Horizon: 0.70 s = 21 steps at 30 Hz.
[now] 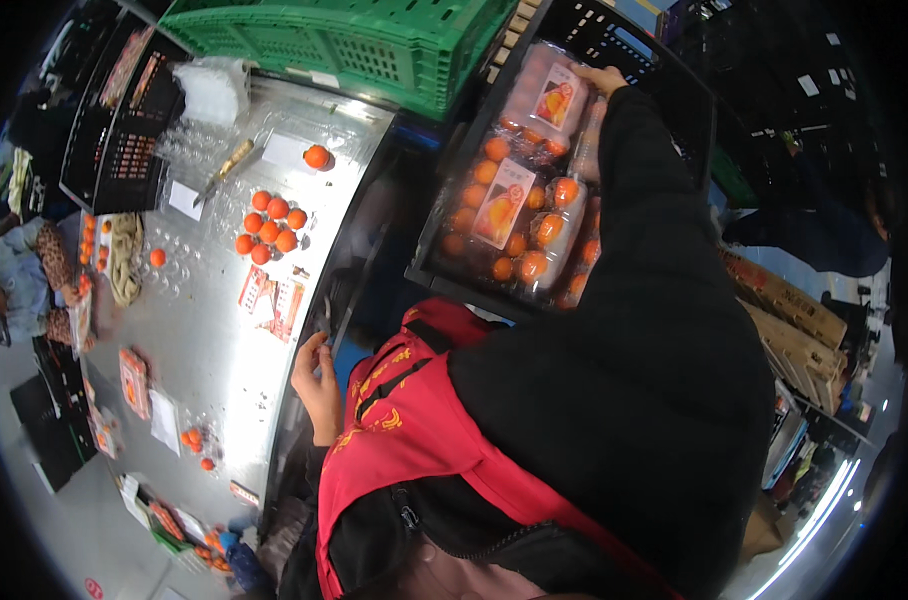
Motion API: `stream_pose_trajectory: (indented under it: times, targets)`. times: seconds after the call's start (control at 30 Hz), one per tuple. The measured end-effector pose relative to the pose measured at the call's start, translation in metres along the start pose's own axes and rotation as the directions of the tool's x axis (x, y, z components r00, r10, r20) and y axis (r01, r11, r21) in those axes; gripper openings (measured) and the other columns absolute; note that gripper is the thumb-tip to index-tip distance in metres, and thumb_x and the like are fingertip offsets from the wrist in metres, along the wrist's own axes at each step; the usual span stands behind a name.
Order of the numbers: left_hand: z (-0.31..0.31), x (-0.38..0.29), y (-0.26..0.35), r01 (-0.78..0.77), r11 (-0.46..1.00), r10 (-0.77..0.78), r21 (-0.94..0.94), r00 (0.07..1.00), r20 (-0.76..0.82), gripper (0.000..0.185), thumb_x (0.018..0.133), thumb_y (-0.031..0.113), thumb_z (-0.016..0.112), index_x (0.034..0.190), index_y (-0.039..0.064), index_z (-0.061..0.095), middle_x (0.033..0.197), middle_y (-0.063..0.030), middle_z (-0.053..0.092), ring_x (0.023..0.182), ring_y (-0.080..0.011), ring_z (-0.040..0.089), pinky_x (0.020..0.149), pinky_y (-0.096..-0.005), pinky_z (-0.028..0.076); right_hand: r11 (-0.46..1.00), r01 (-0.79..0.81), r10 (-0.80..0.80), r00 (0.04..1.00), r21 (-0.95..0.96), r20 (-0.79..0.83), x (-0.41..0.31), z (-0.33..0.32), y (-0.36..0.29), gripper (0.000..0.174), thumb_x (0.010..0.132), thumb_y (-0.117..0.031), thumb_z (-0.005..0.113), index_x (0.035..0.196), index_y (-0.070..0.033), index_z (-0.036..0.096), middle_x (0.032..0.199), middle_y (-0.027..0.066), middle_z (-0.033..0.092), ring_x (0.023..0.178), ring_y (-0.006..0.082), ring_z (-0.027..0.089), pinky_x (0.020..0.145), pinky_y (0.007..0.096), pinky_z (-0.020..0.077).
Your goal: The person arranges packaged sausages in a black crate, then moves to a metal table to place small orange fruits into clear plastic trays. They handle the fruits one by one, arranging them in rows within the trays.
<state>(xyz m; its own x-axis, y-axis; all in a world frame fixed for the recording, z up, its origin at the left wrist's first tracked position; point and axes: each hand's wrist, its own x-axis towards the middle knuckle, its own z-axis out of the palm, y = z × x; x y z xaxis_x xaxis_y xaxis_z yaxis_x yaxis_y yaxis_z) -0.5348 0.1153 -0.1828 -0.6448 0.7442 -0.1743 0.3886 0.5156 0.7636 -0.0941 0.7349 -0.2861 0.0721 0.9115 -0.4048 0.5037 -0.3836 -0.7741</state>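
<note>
My right hand (602, 77) grips the upper right corner of a clear plastic fruit pack (525, 97) with a printed label. That pack lies at the far end of a black plastic crate (454, 281). Nearer in the crate sits a second labelled pack (473, 199) of round orange fruits, with more packs beside it, some turned on their sides and partly hidden by my sleeve. My left hand (319, 390) hangs by the near edge of the metal table (206, 315), fingers loosely bent and holding nothing.
On the table are a cluster of orange fruits (272, 225) in a clear tray, a single fruit (317, 157), a knife (229, 169) and printed labels (274, 300). A green crate (334, 52) stands beyond. Another person (26, 277) works across the table.
</note>
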Motion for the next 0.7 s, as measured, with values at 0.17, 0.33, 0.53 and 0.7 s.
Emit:
stream_pose_trajectory:
  times: [0.17,0.33,0.53,0.7]
  targets:
    - [0.0,0.001,-0.005,-0.039,0.999,0.039,0.002,0.999,0.025,0.021,0.102,0.012,0.06,0.114,-0.002,0.069,0.101,-0.0166,0.073,0.09,-0.0235,0.07,0.083,-0.0356,0.054,0.979,0.002,-0.022,0.995,0.205,0.097,-0.033,-0.025,-0.02,0.045,0.077,-0.049,0.087,0.092,-0.008,0.076,0.085,0.0005,0.068,0.083,0.0139,0.06,0.079,0.0293,0.0441]
    - [0.002,0.009,0.009,-0.118,0.993,0.114,0.029,0.988,0.107,0.02,0.099,0.008,0.06,0.114,-0.001,0.069,0.098,-0.016,0.071,0.087,-0.0256,0.069,0.08,-0.0358,0.054,0.897,0.054,-0.211,0.924,0.438,0.319,-0.057,0.001,-0.061,0.056,0.079,-0.035,0.089,0.125,-0.018,0.063,0.117,0.0017,0.064,0.109,0.018,0.06,0.089,0.0362,0.0495]
    - [-0.014,0.0,-0.014,-0.204,0.978,0.206,-0.044,0.977,0.047,0.02,0.096,0.006,0.062,0.114,0.002,0.069,0.103,-0.016,0.071,0.09,-0.0295,0.07,0.082,-0.036,0.054,0.86,0.508,-0.49,0.849,0.052,-0.197,-0.142,-0.011,-0.113,0.024,0.09,-0.023,0.073,0.087,0.0,0.067,0.075,0.0037,0.063,0.067,0.0177,0.058,0.06,0.0378,0.0478]
    - [-0.036,-0.006,-0.044,-0.162,0.974,0.166,-0.156,0.986,0.015,0.023,0.1,0.01,0.06,0.12,0.0,0.068,0.108,-0.0144,0.073,0.095,-0.0197,0.07,0.084,-0.0314,0.054,0.482,0.866,-0.776,0.352,-0.133,-0.523,-0.308,-0.041,-0.216,0.021,0.089,-0.005,0.076,0.108,0.001,0.067,0.098,0.009,0.069,0.083,0.0169,0.065,0.074,0.0306,0.0562]
